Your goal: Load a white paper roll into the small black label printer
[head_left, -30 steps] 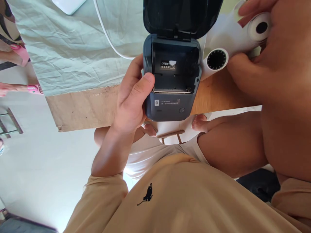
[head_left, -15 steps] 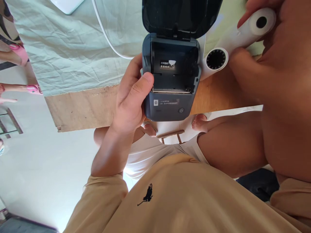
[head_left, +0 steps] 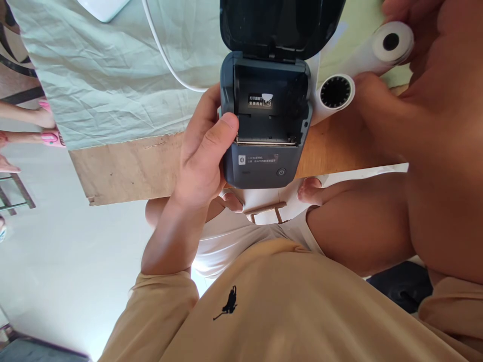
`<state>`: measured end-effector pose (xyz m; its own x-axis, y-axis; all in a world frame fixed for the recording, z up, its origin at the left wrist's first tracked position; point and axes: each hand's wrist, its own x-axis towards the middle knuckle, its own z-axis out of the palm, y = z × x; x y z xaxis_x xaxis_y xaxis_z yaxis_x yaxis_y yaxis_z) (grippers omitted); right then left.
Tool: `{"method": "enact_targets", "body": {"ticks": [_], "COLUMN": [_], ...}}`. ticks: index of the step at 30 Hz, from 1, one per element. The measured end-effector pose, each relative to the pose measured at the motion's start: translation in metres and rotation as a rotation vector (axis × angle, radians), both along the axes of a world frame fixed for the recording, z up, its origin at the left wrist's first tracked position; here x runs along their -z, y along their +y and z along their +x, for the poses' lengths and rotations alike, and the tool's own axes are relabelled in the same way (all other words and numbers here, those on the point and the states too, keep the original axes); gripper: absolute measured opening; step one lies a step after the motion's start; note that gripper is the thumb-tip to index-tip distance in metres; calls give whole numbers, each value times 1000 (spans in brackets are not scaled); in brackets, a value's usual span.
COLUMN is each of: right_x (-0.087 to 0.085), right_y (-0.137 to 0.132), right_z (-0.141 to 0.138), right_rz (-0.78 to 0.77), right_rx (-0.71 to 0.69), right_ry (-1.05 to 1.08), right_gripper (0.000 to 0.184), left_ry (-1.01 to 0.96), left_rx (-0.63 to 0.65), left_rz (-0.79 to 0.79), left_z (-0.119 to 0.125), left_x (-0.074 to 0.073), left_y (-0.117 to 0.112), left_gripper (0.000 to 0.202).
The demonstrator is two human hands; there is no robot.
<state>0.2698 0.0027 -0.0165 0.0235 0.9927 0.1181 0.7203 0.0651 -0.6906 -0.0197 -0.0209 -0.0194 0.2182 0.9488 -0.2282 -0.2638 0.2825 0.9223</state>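
Gripping the dark blue-grey label printer (head_left: 260, 163) by its left side, the left hand (head_left: 202, 156) is closed round the casing, with its thumb over the edge of the paper compartment (head_left: 269, 118). The printer is at the near edge of the wooden table (head_left: 132, 173), its button end reaching out past that edge. Its black lid (head_left: 283, 27) is tipped up and back, leaving the compartment bare apart from a small sticker (head_left: 259, 100) on its inner wall. The power button (head_left: 281, 172) faces up.

At the right, the right hand (head_left: 413, 105) is partly curled, holding a white paper roll (head_left: 378, 53) between thumb and fingers; the far fingers are blurred. A second roll with a black toothed core (head_left: 337, 91) lies between that thumb and the printer; whether it touches either I cannot tell. A green cloth (head_left: 113, 85) covers much of the table, and a white cable (head_left: 160, 48) curves across it towards the printer
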Motion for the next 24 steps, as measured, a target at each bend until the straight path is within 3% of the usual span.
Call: {"method": "enact_targets", "body": {"ticks": [2, 5, 14, 19, 24], "right_x": [4, 10, -3, 5, -3], "right_y": [1, 4, 3, 3, 0], "right_z": [3, 7, -1, 5, -2], "right_rz": [47, 51, -64, 54, -47], "right_rx": [-94, -81, -40, -77, -63], "right_ry": [-154, -243, -253, -183, -298], "right_gripper": [68, 65, 57, 68, 56], "left_ry": [-2, -6, 5, -6, 23], "left_rx": [6, 0, 15, -13, -11], "left_rz": [5, 7, 18, 0, -34], "left_z": [1, 2, 0, 2, 3], "left_x": [-1, -2, 0, -1, -3], "left_y": [0, 1, 1, 0, 0], "left_gripper": [44, 43, 40, 48, 53]}}
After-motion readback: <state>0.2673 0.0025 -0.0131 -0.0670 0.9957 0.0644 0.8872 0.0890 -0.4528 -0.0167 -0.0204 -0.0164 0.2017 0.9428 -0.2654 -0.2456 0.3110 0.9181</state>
